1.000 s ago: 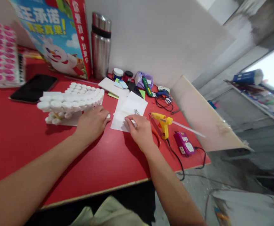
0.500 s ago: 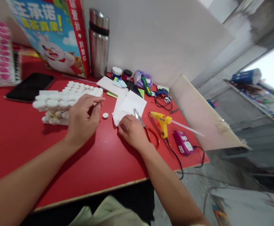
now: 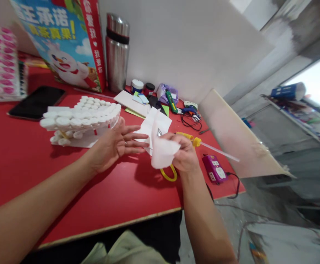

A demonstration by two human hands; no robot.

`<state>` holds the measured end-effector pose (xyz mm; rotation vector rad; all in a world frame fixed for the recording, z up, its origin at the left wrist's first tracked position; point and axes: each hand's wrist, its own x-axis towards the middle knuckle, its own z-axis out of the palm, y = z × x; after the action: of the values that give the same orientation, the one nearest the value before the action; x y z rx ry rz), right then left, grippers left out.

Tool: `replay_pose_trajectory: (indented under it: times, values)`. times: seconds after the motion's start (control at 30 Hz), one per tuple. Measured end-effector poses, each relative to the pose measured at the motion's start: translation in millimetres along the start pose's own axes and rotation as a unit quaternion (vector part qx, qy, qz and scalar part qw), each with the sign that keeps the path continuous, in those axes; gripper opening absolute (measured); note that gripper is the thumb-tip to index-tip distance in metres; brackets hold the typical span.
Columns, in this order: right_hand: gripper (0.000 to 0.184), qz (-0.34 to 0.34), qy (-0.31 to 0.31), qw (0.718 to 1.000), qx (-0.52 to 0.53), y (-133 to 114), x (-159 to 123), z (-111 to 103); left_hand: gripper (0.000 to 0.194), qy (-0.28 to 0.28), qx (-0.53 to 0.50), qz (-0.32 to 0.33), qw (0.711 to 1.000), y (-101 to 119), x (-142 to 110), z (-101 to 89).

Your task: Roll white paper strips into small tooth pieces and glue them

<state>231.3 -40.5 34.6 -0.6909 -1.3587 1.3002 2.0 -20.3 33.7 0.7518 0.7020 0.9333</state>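
Observation:
My right hand (image 3: 186, 153) pinches a thin white sheet of paper (image 3: 162, 151), lifted above the table and bent over. My left hand (image 3: 117, 143) is open, fingers stretched toward that sheet, palm partly showing, holding nothing. Behind the left wrist stands a white structure (image 3: 76, 120) covered in small round white discs, in an upper and a lower tier. More white paper (image 3: 149, 121) lies flat beyond the hands. Below the raised sheet shows a yellow handle loop of scissors (image 3: 168, 178); most of the scissors is hidden.
A yellow glue gun (image 3: 196, 142) is partly covered by my right hand. To its right sits a purple power socket (image 3: 214, 169) with a cord. A steel flask (image 3: 117, 55), printed box (image 3: 66, 47), phone (image 3: 37, 102) and green cutter (image 3: 171, 101) lie farther back on the red table (image 3: 99, 205).
My right hand has lifted a white sheet off the table and moved right. My left hand has opened and moved right and down. The loose white disc is out of sight.

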Motion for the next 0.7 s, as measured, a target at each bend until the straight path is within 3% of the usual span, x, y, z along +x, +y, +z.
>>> replay_pose_trajectory:
  times: [0.1,0.17,0.23,0.3,0.37,0.43,0.47,0.53,0.7]
  values:
    - [0.009,0.057,-0.217,0.972,-0.071,-6,0,15,0.051,-0.066,-0.046,-0.047,0.996,-5,-3,2.6]
    - [0.010,0.071,-0.266,0.956,-0.099,-7,1,24,0.034,-0.083,-0.035,-0.078,0.993,-10,-4,2.4]
    - [0.013,0.076,-0.258,0.958,-0.101,-6,2,26,0.017,-0.048,-0.027,-0.116,0.992,-14,-2,1.7]
    - [0.014,0.066,-0.186,0.978,-0.070,-5,1,21,0.004,0.006,-0.039,-0.133,0.990,-14,0,1.4]
    - [0.012,0.024,-0.033,0.999,-0.020,-4,1,12,0.007,0.037,-0.061,-0.135,0.988,-11,3,1.8]
    - [0.005,-0.034,0.142,0.989,0.016,-4,3,3,0.014,0.046,-0.084,-0.131,0.987,-7,5,2.3]
    - [0.005,-0.050,0.199,0.978,0.023,-4,4,-1,0.016,0.047,-0.094,-0.126,0.986,-6,5,2.4]
    - [0.011,-0.057,0.246,0.967,0.026,-4,7,-3,0.019,0.045,-0.112,-0.113,0.986,-4,5,2.0]
    - [0.021,0.009,0.231,0.973,-0.002,1,9,4,0.022,0.029,-0.138,-0.080,0.987,-8,7,-2.6]
